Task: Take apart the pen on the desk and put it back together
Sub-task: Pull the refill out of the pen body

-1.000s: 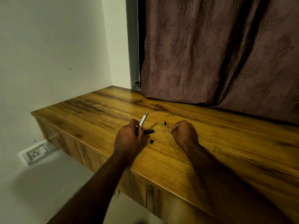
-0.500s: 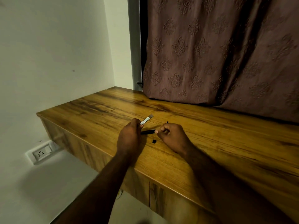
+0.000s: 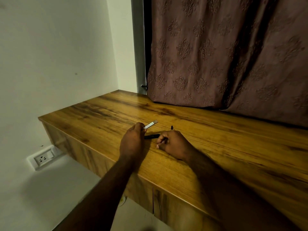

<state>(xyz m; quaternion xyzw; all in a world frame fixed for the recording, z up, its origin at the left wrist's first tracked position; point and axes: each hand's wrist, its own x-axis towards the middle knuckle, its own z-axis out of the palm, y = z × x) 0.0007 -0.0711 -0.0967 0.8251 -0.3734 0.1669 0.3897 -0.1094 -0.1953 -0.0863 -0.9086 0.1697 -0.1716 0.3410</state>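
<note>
My left hand (image 3: 133, 140) holds the silver pen barrel (image 3: 150, 125) by its lower end, and the barrel points up and to the right above the desk (image 3: 216, 147). A black pen section (image 3: 152, 136) lies flat on the desk between my hands. My right hand (image 3: 173, 144) rests on the desk with its fingers curled. Its fingertips pinch down on a small black pen part, which they hide. A tiny black piece (image 3: 171, 127) lies just beyond my right hand.
The wooden desk runs from the white wall on the left to a brown patterned curtain (image 3: 225, 55) hanging at its back. The desk's front edge is close under my forearms. A wall socket (image 3: 43, 158) sits low on the left.
My right hand has moved left and down towards me, onto the spot where the small black part lay. My left hand has tilted the silver barrel flatter, more to the right.
</note>
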